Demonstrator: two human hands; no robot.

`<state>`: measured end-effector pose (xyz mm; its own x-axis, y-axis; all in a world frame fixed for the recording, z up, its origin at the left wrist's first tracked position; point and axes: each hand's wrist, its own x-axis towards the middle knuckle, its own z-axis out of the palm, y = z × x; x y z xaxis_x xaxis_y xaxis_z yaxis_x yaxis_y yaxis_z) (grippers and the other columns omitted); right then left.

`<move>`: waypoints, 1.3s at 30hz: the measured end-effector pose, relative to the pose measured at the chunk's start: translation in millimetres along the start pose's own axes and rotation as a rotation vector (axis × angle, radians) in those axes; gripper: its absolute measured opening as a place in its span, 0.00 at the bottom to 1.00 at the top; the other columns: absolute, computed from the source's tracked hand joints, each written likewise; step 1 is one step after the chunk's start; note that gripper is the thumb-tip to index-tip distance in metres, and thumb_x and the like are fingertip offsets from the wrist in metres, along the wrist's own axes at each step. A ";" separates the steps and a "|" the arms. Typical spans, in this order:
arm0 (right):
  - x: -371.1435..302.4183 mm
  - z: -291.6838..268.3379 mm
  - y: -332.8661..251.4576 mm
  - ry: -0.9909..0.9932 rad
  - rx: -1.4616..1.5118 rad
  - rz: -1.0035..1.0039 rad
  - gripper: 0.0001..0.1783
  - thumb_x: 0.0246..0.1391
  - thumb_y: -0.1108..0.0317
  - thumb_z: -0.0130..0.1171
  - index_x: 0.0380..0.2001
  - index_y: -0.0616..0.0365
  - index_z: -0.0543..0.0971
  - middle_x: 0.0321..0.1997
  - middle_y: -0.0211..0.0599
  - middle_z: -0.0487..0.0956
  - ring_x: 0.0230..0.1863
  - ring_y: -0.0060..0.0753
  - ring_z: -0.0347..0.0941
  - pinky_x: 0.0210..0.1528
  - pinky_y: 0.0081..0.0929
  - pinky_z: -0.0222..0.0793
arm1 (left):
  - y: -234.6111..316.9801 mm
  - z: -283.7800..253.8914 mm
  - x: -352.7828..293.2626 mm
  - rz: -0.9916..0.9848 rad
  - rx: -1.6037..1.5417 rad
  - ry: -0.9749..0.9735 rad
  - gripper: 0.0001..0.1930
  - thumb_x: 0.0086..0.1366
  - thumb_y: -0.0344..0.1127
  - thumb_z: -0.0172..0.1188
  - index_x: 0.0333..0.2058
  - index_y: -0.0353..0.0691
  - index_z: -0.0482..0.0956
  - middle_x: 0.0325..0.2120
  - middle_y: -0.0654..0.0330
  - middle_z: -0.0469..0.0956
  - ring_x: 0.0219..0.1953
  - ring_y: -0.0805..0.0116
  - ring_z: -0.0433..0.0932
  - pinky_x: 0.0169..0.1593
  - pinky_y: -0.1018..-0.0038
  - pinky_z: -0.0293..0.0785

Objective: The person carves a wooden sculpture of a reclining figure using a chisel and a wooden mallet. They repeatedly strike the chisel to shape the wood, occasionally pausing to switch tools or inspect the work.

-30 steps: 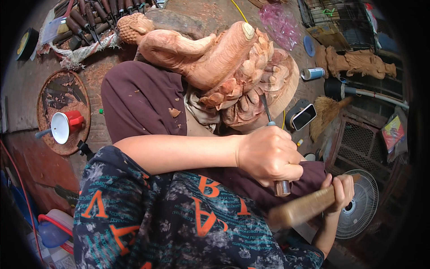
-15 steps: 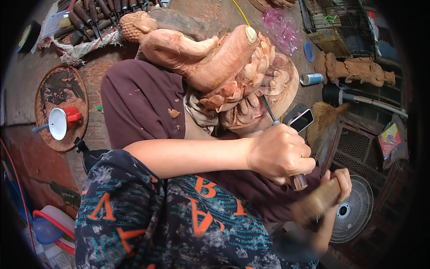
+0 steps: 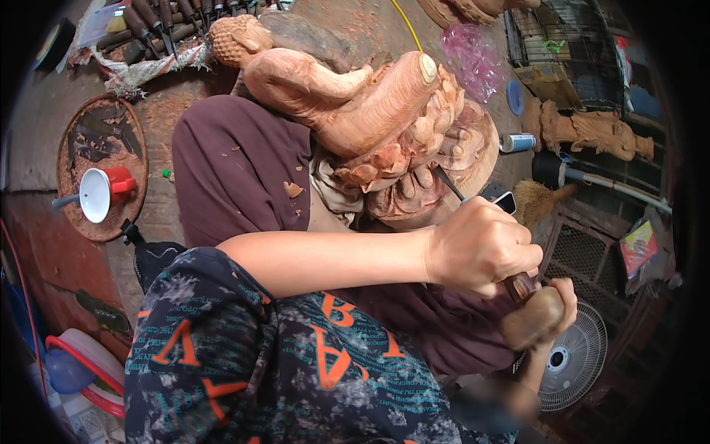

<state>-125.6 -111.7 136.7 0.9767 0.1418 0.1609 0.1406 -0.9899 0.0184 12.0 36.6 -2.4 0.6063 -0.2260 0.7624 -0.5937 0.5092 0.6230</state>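
Along the floor's (image 3: 37,152) left side, a blue bowl (image 3: 66,372) and a red-rimmed basin (image 3: 109,405) sit near the lower corner; farther up, a round tray (image 3: 142,148) holds reddish shavings and dark flat pieces, with a red mug (image 3: 112,189), white inside, toward its lower rim; at the floor's top edge, wooden-handled tools (image 3: 148,18) lie in a row over a pale woven cloth (image 3: 133,74); the person's bent knee, in dark maroon trousers (image 3: 240,163), carries a wood chip (image 3: 293,190); just past the knee, a large wooden carving (image 3: 355,126) lies on its side, its knobbed head to the left, its rounded, petal-carved base to the right; toward the floor's upper right corner rests crumpled pink plastic (image 3: 472,63); the left hand (image 3: 484,248) reaches across from the left, fingers closed firmly around a chisel (image 3: 521,286), the blade slanting up to the carving's base, the handle's butt jutting below the fist; a phone (image 3: 506,203) shows just beyond the knuckles, with a blue-and-white can (image 3: 518,142) farther up; the right hand (image 3: 566,300) grips a brown mallet (image 3: 532,320), blurred, its head right by the chisel's butt; whether the two touch cannot be told; near the floor's right edge are a round fan (image 3: 577,362) and a second carving (image 3: 592,133), lying lengthwise.
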 end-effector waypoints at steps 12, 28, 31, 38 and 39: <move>10.4 3.9 -18.7 0.309 0.555 0.046 0.14 0.49 0.80 0.56 0.38 0.62 0.66 0.30 0.36 0.67 0.26 0.30 0.61 0.30 0.32 0.62 | -1.4 0.4 7.8 -0.044 -0.061 0.075 0.12 0.50 0.37 0.66 0.20 0.43 0.69 0.13 0.63 0.65 0.17 0.61 0.72 0.20 0.66 0.68; 17.8 -12.3 -10.3 0.033 0.231 0.220 0.11 0.45 0.76 0.59 0.33 0.60 0.69 0.30 0.37 0.70 0.31 0.30 0.67 0.38 0.27 0.65 | -9.0 -6.2 14.9 -0.117 -0.010 0.081 0.15 0.53 0.39 0.65 0.19 0.42 0.68 0.13 0.61 0.66 0.17 0.60 0.73 0.21 0.66 0.68; 14.9 -6.8 7.2 0.126 0.468 0.121 0.20 0.46 0.74 0.60 0.44 0.61 0.67 0.31 0.41 0.72 0.30 0.29 0.67 0.36 0.26 0.63 | -8.5 -2.7 16.9 -0.120 -0.055 0.094 0.15 0.53 0.39 0.66 0.19 0.42 0.68 0.13 0.61 0.66 0.17 0.60 0.73 0.21 0.66 0.69; 27.8 5.4 -23.0 0.299 0.491 0.246 0.16 0.48 0.76 0.56 0.39 0.57 0.63 0.27 0.30 0.63 0.26 0.29 0.60 0.30 0.29 0.59 | -11.5 -4.5 17.0 -0.142 -0.012 0.072 0.16 0.55 0.41 0.66 0.19 0.42 0.67 0.13 0.61 0.66 0.17 0.60 0.73 0.21 0.66 0.69; 18.5 9.2 -13.2 0.384 0.566 0.241 0.18 0.48 0.76 0.56 0.40 0.57 0.61 0.27 0.31 0.65 0.26 0.30 0.61 0.31 0.29 0.60 | -11.8 -4.0 18.0 -0.144 -0.014 0.058 0.17 0.56 0.42 0.65 0.19 0.42 0.67 0.13 0.60 0.65 0.17 0.59 0.73 0.20 0.66 0.68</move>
<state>-107.9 -95.9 130.3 0.8802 -0.1948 0.4329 0.0923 -0.8243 -0.5586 32.1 29.9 3.3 0.7146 -0.2491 0.6537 -0.4911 0.4869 0.7223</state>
